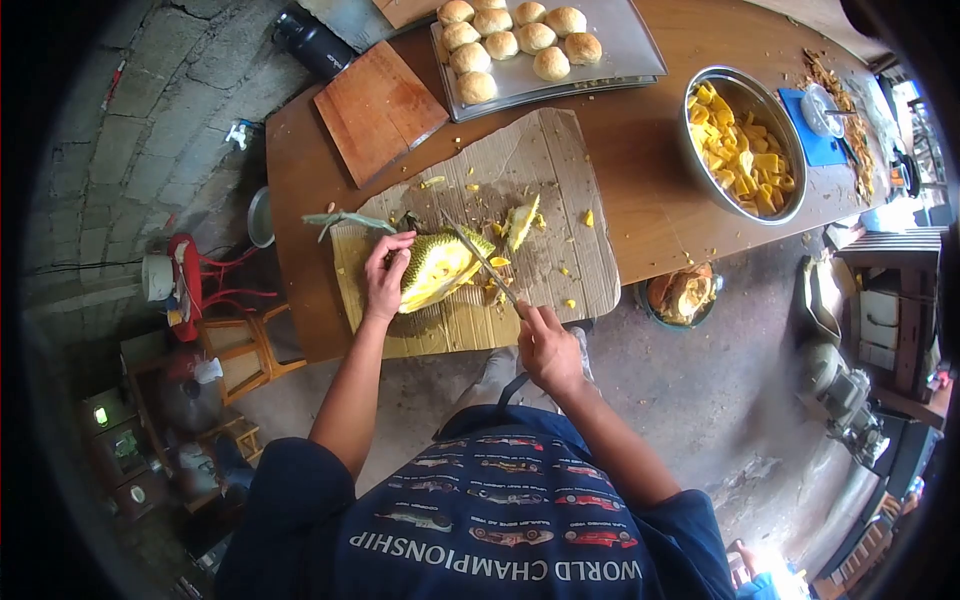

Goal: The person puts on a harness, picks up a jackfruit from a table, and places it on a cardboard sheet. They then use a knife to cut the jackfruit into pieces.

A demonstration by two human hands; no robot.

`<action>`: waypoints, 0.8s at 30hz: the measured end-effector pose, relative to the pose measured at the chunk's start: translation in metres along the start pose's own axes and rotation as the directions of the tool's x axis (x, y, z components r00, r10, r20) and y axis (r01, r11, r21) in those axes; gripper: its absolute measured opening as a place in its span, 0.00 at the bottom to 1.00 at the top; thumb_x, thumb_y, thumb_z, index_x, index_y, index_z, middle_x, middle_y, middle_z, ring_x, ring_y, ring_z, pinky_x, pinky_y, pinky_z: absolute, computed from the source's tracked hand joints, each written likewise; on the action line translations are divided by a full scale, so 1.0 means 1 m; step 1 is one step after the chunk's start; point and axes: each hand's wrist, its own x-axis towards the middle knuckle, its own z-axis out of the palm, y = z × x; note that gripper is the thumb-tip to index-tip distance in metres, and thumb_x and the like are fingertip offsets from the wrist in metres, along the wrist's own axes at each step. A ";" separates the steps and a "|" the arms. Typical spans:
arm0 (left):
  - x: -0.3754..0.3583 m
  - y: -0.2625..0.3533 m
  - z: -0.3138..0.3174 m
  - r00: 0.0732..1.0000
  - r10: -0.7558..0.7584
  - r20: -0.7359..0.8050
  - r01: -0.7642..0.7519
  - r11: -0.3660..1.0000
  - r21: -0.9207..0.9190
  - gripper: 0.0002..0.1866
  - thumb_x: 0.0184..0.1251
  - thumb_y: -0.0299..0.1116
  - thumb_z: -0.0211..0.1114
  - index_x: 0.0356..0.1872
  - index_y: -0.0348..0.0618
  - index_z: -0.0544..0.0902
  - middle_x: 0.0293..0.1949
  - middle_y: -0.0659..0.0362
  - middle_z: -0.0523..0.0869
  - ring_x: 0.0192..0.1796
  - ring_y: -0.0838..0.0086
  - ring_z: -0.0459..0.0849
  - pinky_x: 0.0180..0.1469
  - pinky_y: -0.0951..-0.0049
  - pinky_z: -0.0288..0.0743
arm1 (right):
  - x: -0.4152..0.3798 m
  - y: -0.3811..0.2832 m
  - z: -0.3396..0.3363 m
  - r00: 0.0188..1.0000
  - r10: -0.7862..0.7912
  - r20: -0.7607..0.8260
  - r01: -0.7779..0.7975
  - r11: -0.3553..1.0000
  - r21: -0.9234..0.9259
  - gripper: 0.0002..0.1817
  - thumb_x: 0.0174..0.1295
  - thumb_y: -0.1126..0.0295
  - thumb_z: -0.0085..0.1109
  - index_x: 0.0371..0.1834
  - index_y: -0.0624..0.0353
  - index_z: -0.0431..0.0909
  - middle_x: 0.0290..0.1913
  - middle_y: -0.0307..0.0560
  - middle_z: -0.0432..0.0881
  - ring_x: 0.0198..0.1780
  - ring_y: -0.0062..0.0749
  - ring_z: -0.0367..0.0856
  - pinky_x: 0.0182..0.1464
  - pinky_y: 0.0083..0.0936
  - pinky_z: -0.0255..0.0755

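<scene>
A cut jackfruit [433, 265], green and spiky outside with yellow flesh showing, lies on a flattened cardboard sheet [560, 160]. My left hand [386, 277] is closed on its left side, fingers pressed to the rind. In my right hand [548, 347] is the handle of a long knife [478, 252], its blade slanting up and left against the fruit's right side. A cut strip of jackfruit [521, 222] rests to the right of the blade, among small yellow scraps. Part of the fruit's underside is hidden.
A steel bowl of yellow jackfruit pieces [692, 150] stands at the right. Buns fill part of a metal tray [610, 78] at the back. A wooden board [381, 110] and black bottle [313, 45] are back left. On the floor sits a basin of scraps [682, 296].
</scene>
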 end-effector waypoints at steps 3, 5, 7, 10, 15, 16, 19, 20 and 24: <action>0.000 0.000 -0.001 1.000 0.002 0.013 -0.002 1.000 0.024 0.06 0.78 0.26 0.62 0.47 0.35 0.82 0.58 0.46 0.88 0.62 0.65 0.84 0.69 0.64 0.74 | 0.020 0.004 0.010 0.999 0.016 0.035 -0.015 1.000 -0.013 0.22 0.72 0.68 0.57 0.69 0.48 0.73 0.48 0.53 0.81 0.37 0.57 0.88 0.39 0.51 0.84; -0.001 -0.001 0.001 1.000 0.003 0.005 -0.002 0.999 -0.033 0.05 0.77 0.26 0.62 0.46 0.35 0.82 0.58 0.46 0.88 0.62 0.65 0.84 0.68 0.64 0.73 | 0.039 0.004 0.022 1.000 -0.013 0.001 0.013 1.000 0.010 0.21 0.73 0.67 0.56 0.68 0.48 0.73 0.48 0.53 0.81 0.38 0.59 0.88 0.38 0.52 0.84; -0.002 -0.002 0.004 1.000 0.017 0.008 -0.017 1.000 -0.015 0.05 0.77 0.25 0.62 0.46 0.35 0.82 0.58 0.46 0.88 0.62 0.65 0.84 0.68 0.64 0.73 | 0.057 0.005 0.030 1.000 -0.011 0.001 0.011 1.000 0.001 0.20 0.74 0.67 0.56 0.67 0.48 0.74 0.48 0.54 0.81 0.38 0.59 0.88 0.38 0.53 0.84; -0.005 0.001 0.007 1.000 0.020 0.012 -0.020 1.000 -0.004 0.05 0.76 0.25 0.63 0.46 0.35 0.82 0.58 0.46 0.88 0.61 0.65 0.84 0.69 0.64 0.73 | 0.064 0.017 0.035 1.000 0.018 0.007 -0.018 1.000 0.012 0.16 0.74 0.66 0.55 0.64 0.49 0.74 0.48 0.55 0.83 0.40 0.63 0.88 0.41 0.55 0.84; -0.001 0.000 0.003 0.998 0.053 -0.012 -0.053 0.998 0.015 0.06 0.77 0.26 0.62 0.46 0.34 0.82 0.58 0.47 0.88 0.61 0.66 0.84 0.69 0.65 0.72 | 0.037 0.061 0.016 0.992 0.124 -0.008 -0.120 0.974 0.193 0.14 0.75 0.68 0.55 0.62 0.53 0.77 0.49 0.62 0.86 0.47 0.66 0.86 0.48 0.56 0.81; -0.009 -0.001 -0.001 1.000 0.016 -0.026 -0.015 0.999 0.029 0.06 0.77 0.26 0.61 0.46 0.34 0.82 0.59 0.47 0.88 0.61 0.66 0.84 0.69 0.65 0.72 | 0.025 0.053 0.006 0.988 0.152 -0.013 -0.144 0.956 0.254 0.14 0.75 0.68 0.56 0.61 0.53 0.78 0.49 0.62 0.86 0.47 0.66 0.86 0.48 0.56 0.80; -0.007 -0.009 -0.003 0.999 0.027 -0.021 -0.028 1.000 -0.010 0.06 0.78 0.27 0.60 0.47 0.35 0.82 0.59 0.47 0.88 0.61 0.66 0.84 0.68 0.64 0.73 | 0.018 0.030 -0.019 0.993 0.117 -0.011 -0.111 0.970 0.217 0.14 0.74 0.70 0.57 0.61 0.52 0.79 0.49 0.59 0.85 0.47 0.62 0.87 0.46 0.53 0.82; -0.007 -0.009 -0.002 0.999 0.024 -0.026 -0.024 1.000 -0.020 0.06 0.79 0.27 0.60 0.47 0.36 0.82 0.59 0.47 0.88 0.61 0.66 0.84 0.68 0.64 0.73 | 0.014 0.023 -0.023 0.997 0.080 0.008 -0.080 0.978 0.191 0.15 0.74 0.70 0.57 0.61 0.52 0.79 0.49 0.58 0.85 0.46 0.61 0.87 0.45 0.52 0.82; -0.006 -0.009 -0.004 0.999 -0.004 -0.033 0.004 1.000 -0.020 0.06 0.78 0.26 0.60 0.47 0.36 0.82 0.59 0.47 0.87 0.61 0.66 0.83 0.69 0.64 0.72 | -0.003 -0.003 -0.038 0.997 0.032 0.072 -0.046 0.978 0.206 0.17 0.73 0.73 0.58 0.63 0.54 0.78 0.50 0.58 0.84 0.46 0.63 0.86 0.46 0.50 0.81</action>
